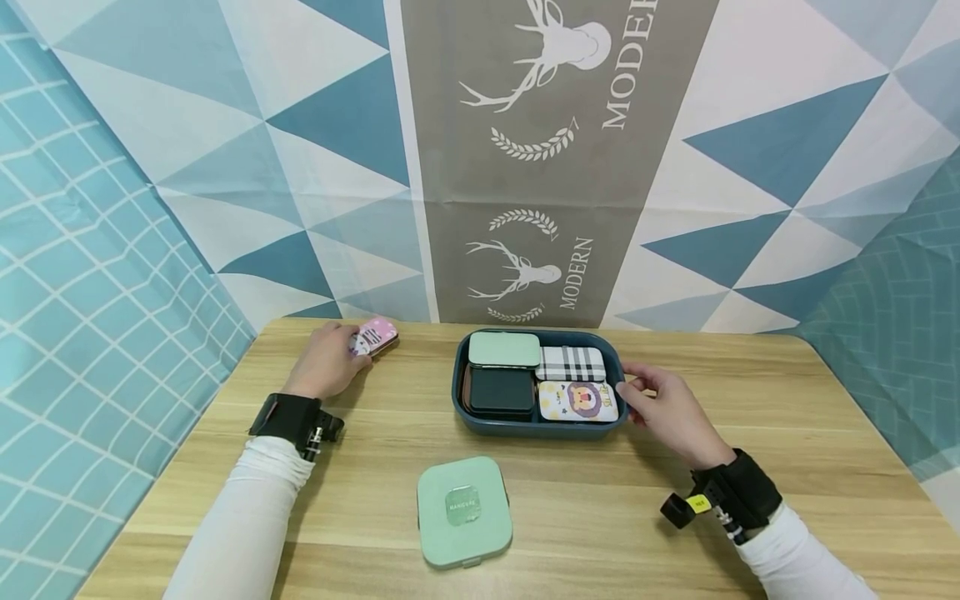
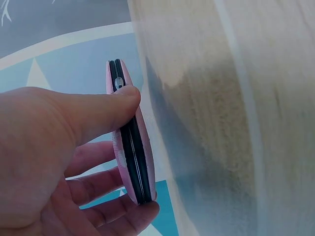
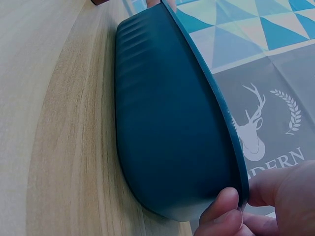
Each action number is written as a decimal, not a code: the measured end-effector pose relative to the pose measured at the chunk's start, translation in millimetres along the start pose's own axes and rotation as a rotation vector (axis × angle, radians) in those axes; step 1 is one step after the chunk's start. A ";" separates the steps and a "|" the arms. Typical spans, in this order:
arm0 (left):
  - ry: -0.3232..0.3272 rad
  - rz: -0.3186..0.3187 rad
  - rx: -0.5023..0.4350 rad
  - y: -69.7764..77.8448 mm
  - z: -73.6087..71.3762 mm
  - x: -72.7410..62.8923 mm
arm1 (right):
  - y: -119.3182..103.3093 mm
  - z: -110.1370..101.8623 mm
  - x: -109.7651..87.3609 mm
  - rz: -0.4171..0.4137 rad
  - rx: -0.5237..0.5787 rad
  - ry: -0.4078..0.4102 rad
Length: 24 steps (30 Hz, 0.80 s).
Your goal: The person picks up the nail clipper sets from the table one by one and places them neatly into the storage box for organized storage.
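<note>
At the table's far left, my left hand (image 1: 326, 362) holds a small pink patterned hinged case (image 1: 375, 335). The left wrist view has the pink case (image 2: 133, 142) edge-on, thumb on one side and fingers behind, with a dark seam and a metal clasp. My right hand (image 1: 671, 408) pinches the right rim of a dark blue box (image 1: 551, 431), thumb and fingers on either side of the wall (image 3: 172, 113). Inside lie a mint-green case (image 1: 504, 349), a black case (image 1: 502, 390), a plaid case (image 1: 572, 364) and a lion-print case (image 1: 577, 402). Something brown shows beneath the black one.
A square mint-green case (image 1: 465, 529) marked MANICURE lies flat on the wooden table (image 1: 600, 508), in front of the blue box. Behind the table's back edge hangs a patterned cloth (image 1: 360, 225) with deer heads and triangles.
</note>
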<state>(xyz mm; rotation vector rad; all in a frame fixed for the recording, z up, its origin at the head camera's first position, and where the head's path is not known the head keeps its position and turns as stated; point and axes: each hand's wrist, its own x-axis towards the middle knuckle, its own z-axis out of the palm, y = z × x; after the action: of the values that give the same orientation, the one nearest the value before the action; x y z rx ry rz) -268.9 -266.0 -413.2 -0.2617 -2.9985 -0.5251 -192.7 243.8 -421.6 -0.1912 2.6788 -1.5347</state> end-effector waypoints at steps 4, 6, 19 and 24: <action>0.006 0.005 0.000 2.1 -1.8 0.0 | -0.3 -0.4 0.3 0.003 -0.002 0.000; 0.008 0.007 0.001 3.4 -2.6 -0.4 | -0.5 -0.4 0.5 0.006 -0.004 0.000; 0.021 0.021 -0.001 12.3 -7.0 -2.4 | -1.5 0.1 0.7 0.018 -0.007 0.003; 0.029 0.027 -0.002 15.7 -8.1 -3.5 | -1.9 -0.2 0.6 0.020 0.000 -0.001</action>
<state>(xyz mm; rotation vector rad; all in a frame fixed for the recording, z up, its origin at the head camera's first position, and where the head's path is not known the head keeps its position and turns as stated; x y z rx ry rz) -262.1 -254.8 -400.8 -0.2923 -2.9620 -0.5249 -193.2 242.9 -419.9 -0.1642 2.6714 -1.5294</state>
